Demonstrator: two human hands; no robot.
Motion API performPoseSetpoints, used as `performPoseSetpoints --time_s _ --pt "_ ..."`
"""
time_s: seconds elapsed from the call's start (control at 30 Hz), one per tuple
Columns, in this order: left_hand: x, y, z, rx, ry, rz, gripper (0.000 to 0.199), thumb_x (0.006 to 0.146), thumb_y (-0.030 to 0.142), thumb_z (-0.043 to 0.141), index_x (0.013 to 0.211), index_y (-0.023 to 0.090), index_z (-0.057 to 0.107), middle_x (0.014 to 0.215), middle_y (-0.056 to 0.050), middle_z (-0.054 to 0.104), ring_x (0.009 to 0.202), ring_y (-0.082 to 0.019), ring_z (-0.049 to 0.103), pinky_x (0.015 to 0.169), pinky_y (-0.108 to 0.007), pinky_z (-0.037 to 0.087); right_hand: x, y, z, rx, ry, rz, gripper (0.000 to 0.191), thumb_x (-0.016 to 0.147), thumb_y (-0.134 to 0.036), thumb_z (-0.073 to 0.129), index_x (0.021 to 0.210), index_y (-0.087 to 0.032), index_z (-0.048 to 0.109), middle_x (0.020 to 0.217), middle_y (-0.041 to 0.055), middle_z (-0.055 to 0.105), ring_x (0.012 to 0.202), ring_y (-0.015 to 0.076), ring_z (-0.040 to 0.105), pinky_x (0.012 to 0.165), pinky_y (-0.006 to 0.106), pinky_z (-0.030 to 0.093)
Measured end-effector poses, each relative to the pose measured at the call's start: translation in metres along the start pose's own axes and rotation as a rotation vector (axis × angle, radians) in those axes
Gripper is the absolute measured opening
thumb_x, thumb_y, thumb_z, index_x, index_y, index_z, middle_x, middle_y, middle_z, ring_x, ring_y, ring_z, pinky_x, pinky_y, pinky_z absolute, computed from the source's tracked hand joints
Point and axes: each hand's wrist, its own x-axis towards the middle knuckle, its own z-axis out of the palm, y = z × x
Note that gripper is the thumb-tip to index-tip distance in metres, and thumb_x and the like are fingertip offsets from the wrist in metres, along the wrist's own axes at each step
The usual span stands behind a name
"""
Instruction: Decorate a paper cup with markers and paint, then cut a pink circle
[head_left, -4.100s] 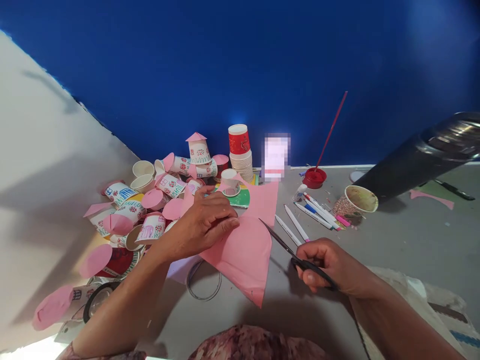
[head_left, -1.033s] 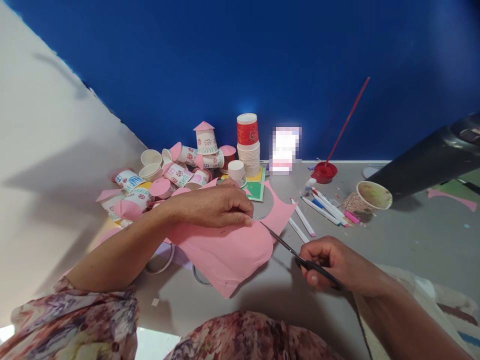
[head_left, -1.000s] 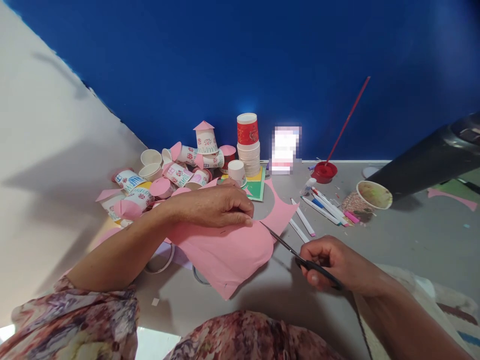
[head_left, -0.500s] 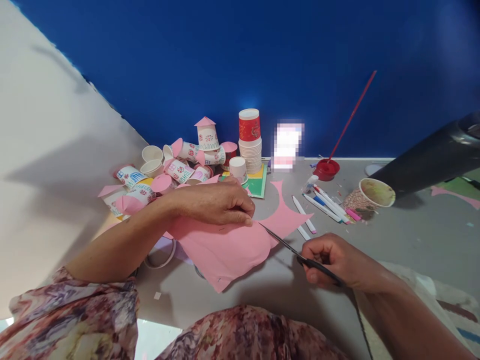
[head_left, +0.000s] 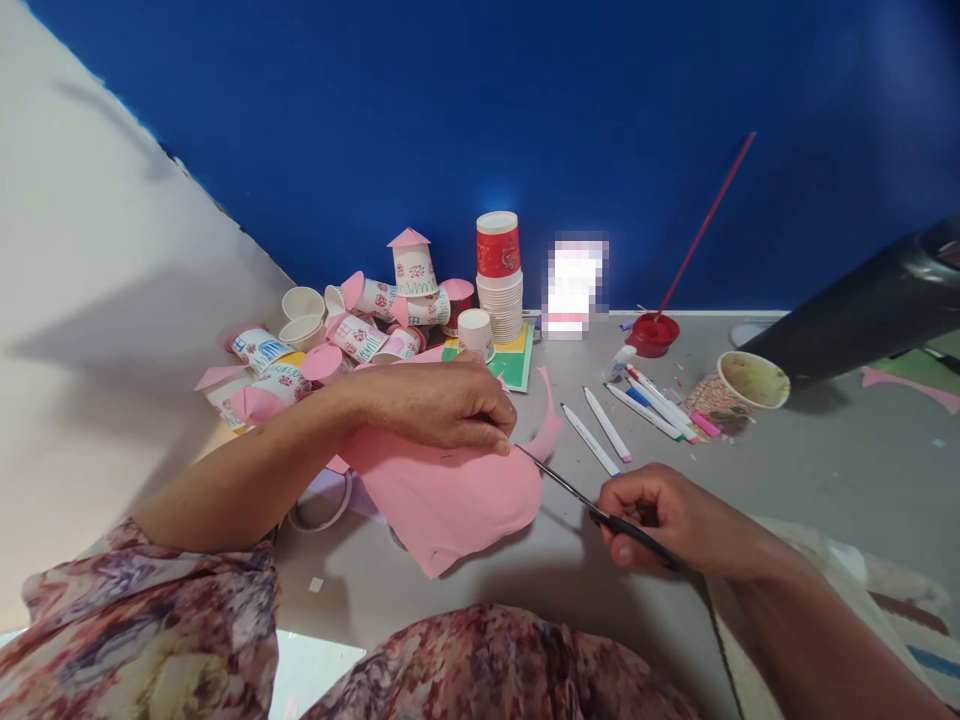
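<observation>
My left hand is closed on the upper edge of a pink sheet of paper, its thumb close to the scissor tips. The sheet has a rounded right side, a pointed lower corner and what look like staples. My right hand grips a pair of scissors by black handles partly hidden in the fingers. The blades look nearly closed, their tips at the paper's edge beside my left thumb. Beyond the tips curves a narrow pink strip; whether it is still joined to the sheet, I cannot tell.
Decorated paper cups with pink cone tops pile up at left. A cup stack stands by the blue wall. White markers, a red dish, a stained cup and a dark bottle lie rightward. A tape roll sits left of the sheet.
The pink piece right of the scissors has turned from a broad pointed shape into a narrow curved strip, uncovering more of two white markers. Both hands keep nearly the same place and grip.
</observation>
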Motion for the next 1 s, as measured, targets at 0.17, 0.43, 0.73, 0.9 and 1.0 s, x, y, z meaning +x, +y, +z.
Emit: performPoseSetpoints --time_s 0.17,0.43,0.73,0.9,1.0 --pt "0.001 -0.001 0.0 -0.033 0.01 0.001 0.029 0.093 0.025 0.065 0.064 0.022 0.065 0.064 0.002 0.063 0.059 -0.014 0.053 0.067 -0.029 0.042 -0.001 0.002 -0.001 -0.017 0.015 0.009 0.023 0.066 -0.032 0.077 0.059 -0.02 0.059 0.053 -0.0026 0.058 0.048 0.0083 0.04 0.045 0.021 0.026" --pt "0.003 -0.005 0.0 0.02 -0.077 -0.045 0.029 0.096 0.031 0.061 0.07 0.021 0.068 0.065 0.001 0.065 0.06 -0.013 0.052 0.066 -0.027 0.04 0.001 0.003 -0.003 -0.107 0.033 -0.025 0.029 0.073 -0.034 0.074 0.057 -0.02 0.054 0.049 -0.0055 0.047 0.048 0.0073 0.033 0.043 0.021 0.023" --pt "0.003 -0.011 0.002 -0.01 -0.078 -0.054 0.03 0.093 0.031 0.064 0.066 0.021 0.069 0.06 0.001 0.063 0.059 -0.014 0.052 0.065 -0.027 0.039 0.004 0.01 -0.004 -0.078 0.008 -0.019 0.033 0.073 -0.037 0.079 0.059 -0.019 0.056 0.052 -0.0041 0.055 0.05 0.0075 0.037 0.047 0.022 0.025" --pt "0.002 -0.009 0.004 -0.027 -0.063 -0.057 0.026 0.092 0.032 0.065 0.068 0.022 0.072 0.061 0.0 0.064 0.06 -0.015 0.054 0.064 -0.028 0.04 0.002 0.005 -0.001 -0.064 -0.022 -0.028 0.028 0.071 -0.039 0.078 0.062 -0.018 0.061 0.056 -0.0014 0.063 0.05 0.0088 0.043 0.049 0.023 0.028" --pt "0.001 -0.007 0.007 -0.003 -0.069 -0.07 0.027 0.091 0.032 0.066 0.067 0.022 0.072 0.061 0.0 0.065 0.06 -0.015 0.054 0.065 -0.028 0.041 0.001 0.005 0.0 -0.075 -0.017 -0.041 0.03 0.073 -0.04 0.077 0.061 -0.019 0.06 0.057 0.0 0.066 0.05 0.0097 0.046 0.05 0.024 0.03"
